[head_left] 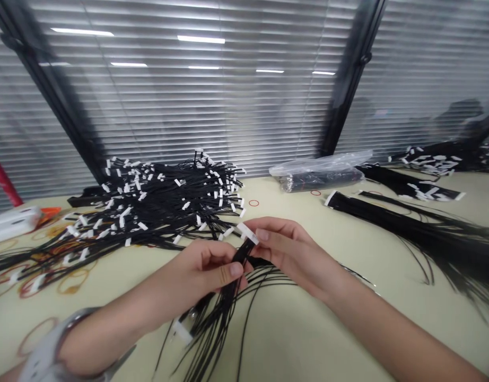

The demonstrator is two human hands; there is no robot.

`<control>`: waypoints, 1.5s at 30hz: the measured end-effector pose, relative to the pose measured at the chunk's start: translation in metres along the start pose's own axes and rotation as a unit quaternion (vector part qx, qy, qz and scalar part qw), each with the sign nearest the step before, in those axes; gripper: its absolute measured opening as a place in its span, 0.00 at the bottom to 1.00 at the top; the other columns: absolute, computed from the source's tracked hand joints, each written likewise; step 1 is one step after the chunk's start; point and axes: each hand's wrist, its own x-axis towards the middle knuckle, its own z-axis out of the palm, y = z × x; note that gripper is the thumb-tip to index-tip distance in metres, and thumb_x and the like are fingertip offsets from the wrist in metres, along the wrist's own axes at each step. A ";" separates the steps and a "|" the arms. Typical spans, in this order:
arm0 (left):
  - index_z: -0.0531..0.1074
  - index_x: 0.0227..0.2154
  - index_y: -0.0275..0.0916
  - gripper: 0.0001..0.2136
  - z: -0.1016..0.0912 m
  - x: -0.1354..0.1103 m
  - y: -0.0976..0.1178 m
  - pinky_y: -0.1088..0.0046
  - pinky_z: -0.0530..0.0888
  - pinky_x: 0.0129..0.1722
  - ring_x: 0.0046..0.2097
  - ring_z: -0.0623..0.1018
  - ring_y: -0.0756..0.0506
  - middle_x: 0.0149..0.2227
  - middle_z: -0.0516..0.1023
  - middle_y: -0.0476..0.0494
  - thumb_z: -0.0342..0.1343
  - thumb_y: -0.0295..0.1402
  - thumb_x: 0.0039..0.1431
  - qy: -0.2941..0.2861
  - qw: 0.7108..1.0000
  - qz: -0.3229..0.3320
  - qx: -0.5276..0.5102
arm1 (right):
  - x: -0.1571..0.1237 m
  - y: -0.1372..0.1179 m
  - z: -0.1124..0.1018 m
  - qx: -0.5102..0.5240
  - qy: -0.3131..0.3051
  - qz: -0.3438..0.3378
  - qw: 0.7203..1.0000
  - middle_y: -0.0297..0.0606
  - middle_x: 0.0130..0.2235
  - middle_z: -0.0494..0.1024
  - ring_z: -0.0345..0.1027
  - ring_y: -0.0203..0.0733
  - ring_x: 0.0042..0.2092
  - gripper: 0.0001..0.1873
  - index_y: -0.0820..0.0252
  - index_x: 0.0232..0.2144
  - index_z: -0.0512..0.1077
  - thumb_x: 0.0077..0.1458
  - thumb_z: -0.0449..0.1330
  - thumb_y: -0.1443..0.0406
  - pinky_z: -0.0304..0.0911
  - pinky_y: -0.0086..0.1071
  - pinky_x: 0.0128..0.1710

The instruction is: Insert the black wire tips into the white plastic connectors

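Near the middle of the table, my left hand [212, 268] is closed around a bundle of thin black wires [224, 313]. My right hand [286, 249] pinches the white connector [248, 233] at the upper end of this bundle. Loose wire ends hang down below my left hand, and some fan out to the right under my right hand. A second white connector [183, 331] shows blurred under my left wrist. Part of the bundle is hidden behind my fingers.
A big pile of black wires with white connectors [168, 196] lies at the back left. Bundled black wires [407, 239] lie at the right, near a clear plastic bag [322, 172]. Rubber bands [71, 278] are scattered at left. Blinds [224, 106] stand behind the table.
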 end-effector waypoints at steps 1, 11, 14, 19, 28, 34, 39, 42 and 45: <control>0.73 0.30 0.35 0.14 0.000 0.000 0.001 0.75 0.62 0.29 0.29 0.68 0.51 0.27 0.72 0.48 0.52 0.42 0.56 0.001 1.000 -0.001 -0.005 | 0.000 -0.001 0.000 -0.005 -0.002 -0.003 1.000 0.35 0.36 0.76 0.69 0.31 0.36 0.09 0.58 0.35 0.76 0.47 0.63 0.64 0.64 0.29 0.41; 0.73 0.29 0.36 0.12 0.004 -0.004 0.010 0.75 0.64 0.34 0.33 0.71 0.50 0.30 0.75 0.47 0.51 0.39 0.58 -0.007 0.998 -0.029 -0.047 | 0.002 0.000 -0.005 -0.044 0.003 -0.023 0.999 0.33 0.33 0.75 0.68 0.31 0.34 0.09 0.57 0.34 0.76 0.47 0.63 0.64 0.65 0.29 0.36; 0.72 0.30 0.37 0.11 0.008 -0.006 0.011 0.77 0.62 0.30 0.30 0.68 0.52 0.29 0.75 0.49 0.52 0.39 0.58 -0.009 0.998 -0.020 -0.060 | 0.001 0.000 -0.007 -0.055 -0.007 -0.029 0.998 0.32 0.33 0.75 0.68 0.31 0.34 0.09 0.56 0.35 0.75 0.48 0.63 0.64 0.65 0.28 0.36; 0.71 0.31 0.37 0.09 0.012 -0.007 0.014 0.78 0.61 0.29 0.31 0.68 0.52 0.29 0.74 0.50 0.52 0.38 0.58 -0.020 0.995 -0.039 -0.087 | 0.001 0.000 -0.007 -0.067 0.003 -0.027 0.997 0.31 0.33 0.74 0.67 0.30 0.34 0.09 0.55 0.35 0.75 0.47 0.63 0.63 0.63 0.27 0.38; 0.70 0.31 0.37 0.09 0.012 -0.007 0.011 0.79 0.62 0.31 0.31 0.68 0.53 0.29 0.73 0.50 0.52 0.38 0.58 -0.024 0.991 -0.060 -0.120 | 0.001 0.000 -0.007 -0.062 0.002 -0.026 0.998 0.31 0.31 0.73 0.67 0.29 0.33 0.08 0.56 0.33 0.75 0.47 0.63 0.63 0.63 0.27 0.38; 0.71 0.30 0.37 0.08 0.011 -0.006 0.009 0.81 0.63 0.28 0.30 0.68 0.54 0.28 0.73 0.50 0.53 0.36 0.57 0.010 0.993 -0.029 -0.113 | 0.002 0.001 -0.007 -0.040 -0.009 -0.029 0.999 0.31 0.31 0.74 0.67 0.28 0.33 0.08 0.57 0.34 0.74 0.50 0.62 0.63 0.62 0.27 0.38; 0.73 0.32 0.40 0.06 -0.004 -0.004 0.009 0.79 0.72 0.37 0.36 0.74 0.52 0.31 0.75 0.50 0.55 0.36 0.56 0.137 0.972 0.015 -0.192 | 0.003 0.005 -0.006 -0.110 -0.050 0.011 0.993 0.35 0.36 0.74 0.68 0.31 0.38 0.13 0.59 0.41 0.72 0.53 0.58 0.60 0.61 0.30 0.43; 0.74 0.34 0.40 0.05 -0.017 -0.002 0.010 0.82 0.74 0.36 0.36 0.75 0.53 0.34 0.77 0.49 0.57 0.33 0.55 0.201 0.947 0.066 -0.240 | -0.002 0.013 0.002 -0.134 -0.176 0.090 0.971 0.37 0.39 0.73 0.67 0.33 0.41 0.19 0.60 0.44 0.70 0.50 0.60 0.59 0.61 0.31 0.44; 0.74 0.34 0.37 0.05 -0.034 0.000 0.012 0.88 0.74 0.32 0.36 0.76 0.54 0.36 0.77 0.49 0.59 0.29 0.53 0.263 0.925 0.103 -0.255 | -0.010 0.022 0.013 -0.175 -0.253 0.165 0.937 0.39 0.38 0.74 0.68 0.35 0.39 0.22 0.62 0.44 0.69 0.46 0.63 0.59 0.62 0.28 0.37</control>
